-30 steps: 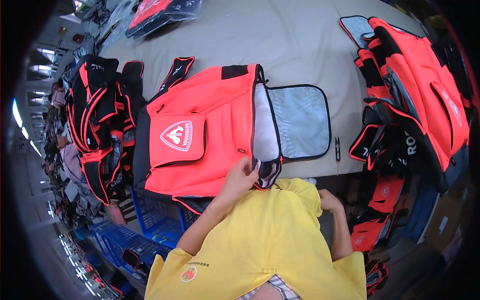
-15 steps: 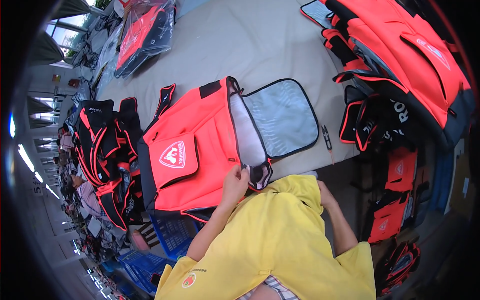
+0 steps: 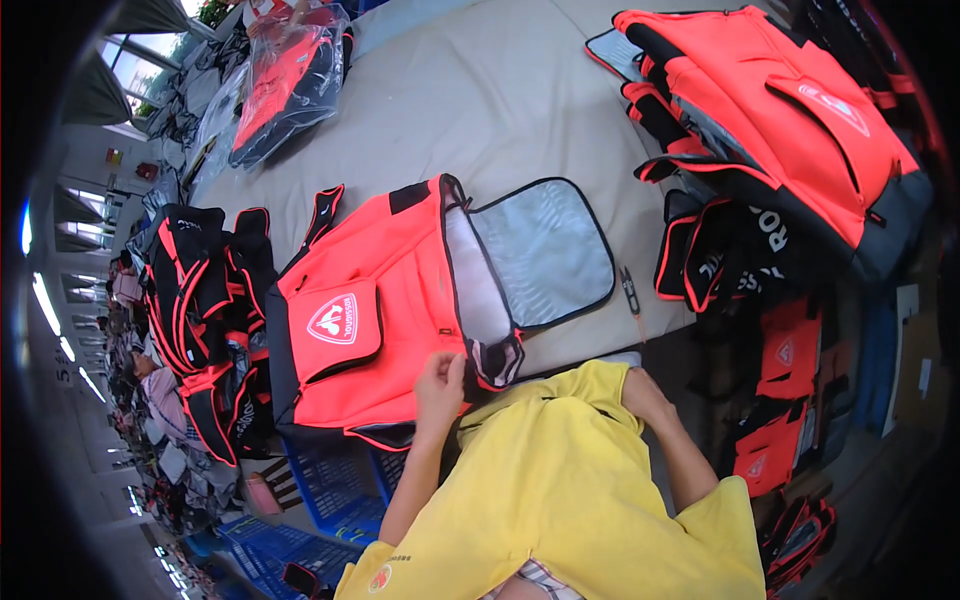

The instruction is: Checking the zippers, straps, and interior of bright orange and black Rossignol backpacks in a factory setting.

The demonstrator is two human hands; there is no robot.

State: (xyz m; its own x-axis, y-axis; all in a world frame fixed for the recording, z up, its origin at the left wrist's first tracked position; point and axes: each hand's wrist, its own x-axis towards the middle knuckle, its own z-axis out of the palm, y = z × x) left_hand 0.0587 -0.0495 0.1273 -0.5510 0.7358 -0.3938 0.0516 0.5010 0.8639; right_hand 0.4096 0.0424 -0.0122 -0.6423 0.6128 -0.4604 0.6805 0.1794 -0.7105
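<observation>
A coral-red backpack (image 3: pixel 405 290) with black trim lies on the covered table, its grey-lined flap (image 3: pixel 545 250) folded out to the right. Over its lower right corner is my left hand (image 3: pixel 440 388), thumb and fingers drawn together beside the open zipped edge. Whether a thread or a bit of fabric is pinched there cannot be made out. My right hand (image 3: pixel 645 395) rests low at the right side of my yellow shirt (image 3: pixel 560 470), its fingers hidden by the cloth. Small black thread snips (image 3: pixel 629 292) lie right of the flap.
Another coral-red backpack (image 3: pixel 760 120) lies at the far right, with black straps beneath. Black-and-red bags (image 3: pixel 195 300) are piled at the left. A plastic-wrapped bag (image 3: pixel 290 80) lies at the far left of the table (image 3: pixel 450 90). Blue crates (image 3: pixel 335 480) stand below the near edge.
My left hand has drawn slightly back from the backpack's open corner toward me. The whole view has shifted a little. My right hand stays at my side, showing slightly more.
</observation>
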